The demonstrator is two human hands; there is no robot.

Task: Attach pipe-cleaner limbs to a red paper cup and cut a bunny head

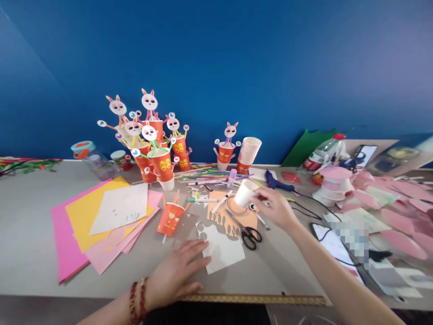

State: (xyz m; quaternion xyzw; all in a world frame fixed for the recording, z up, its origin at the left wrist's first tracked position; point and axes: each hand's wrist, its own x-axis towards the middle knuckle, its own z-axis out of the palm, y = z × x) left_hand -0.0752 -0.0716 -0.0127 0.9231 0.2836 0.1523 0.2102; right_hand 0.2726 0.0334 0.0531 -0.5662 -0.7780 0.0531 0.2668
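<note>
— Where are the right hand's [277, 207] fingers?

— Closed on the near-right side of a small white cup [245, 194]. The cup lies leftward from them, just past the fingertips.

— And its long axis?

— Close to upright, with the top leaning a little to the right. I can't tell whether its base is lifted or resting on something.

— The left hand [179, 273]?

— Open, fingers spread, palm down, the fingertips by the left edge of a cut white sheet [223, 250]. It's well apart from the white cup; the right hand is clearly the nearer one.

— What's around that?

— Black-handled scissors [250, 238] on the near side of the cup, handles toward the person, and orange paper [216, 216] under their blades. Beyond the left fingers, a red cup [172, 220] with straws sits on the surface [277, 262], nearer the left hand.

— Farther out?

— A blue glue gun [275, 182] lies beyond the right hand.
</note>
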